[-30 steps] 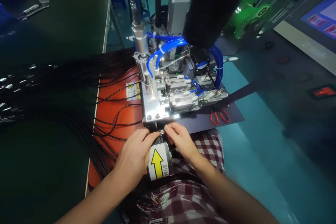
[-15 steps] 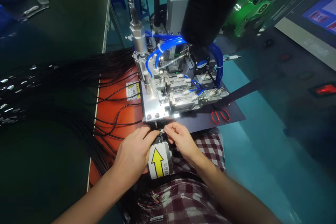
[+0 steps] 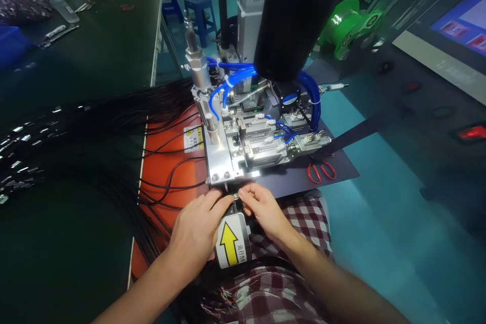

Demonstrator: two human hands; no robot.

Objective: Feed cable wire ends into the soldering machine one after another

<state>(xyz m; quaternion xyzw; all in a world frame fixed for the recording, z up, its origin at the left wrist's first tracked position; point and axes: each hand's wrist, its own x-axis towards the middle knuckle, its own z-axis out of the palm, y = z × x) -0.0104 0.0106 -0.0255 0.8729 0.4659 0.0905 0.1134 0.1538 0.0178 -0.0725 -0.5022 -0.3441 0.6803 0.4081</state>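
Both hands meet at the front edge of a metal machine, just above a white label with a yellow arrow. My left hand has its thumb and fingers closed at a tiny shiny piece. From the other side, my right hand pinches at the same spot, thumb against forefinger. The piece is too small to identify, and the fingers partly cover it.
Black cables cross an orange surface at left. Red-handled scissors lie on the dark plate at right. A black cylinder hangs over the machine. Behind stands a green spool; a screen is upper right.
The whole view has shifted slightly, so machine and hands appear a little lower. Both hands keep nearly the same pose at the small piece.
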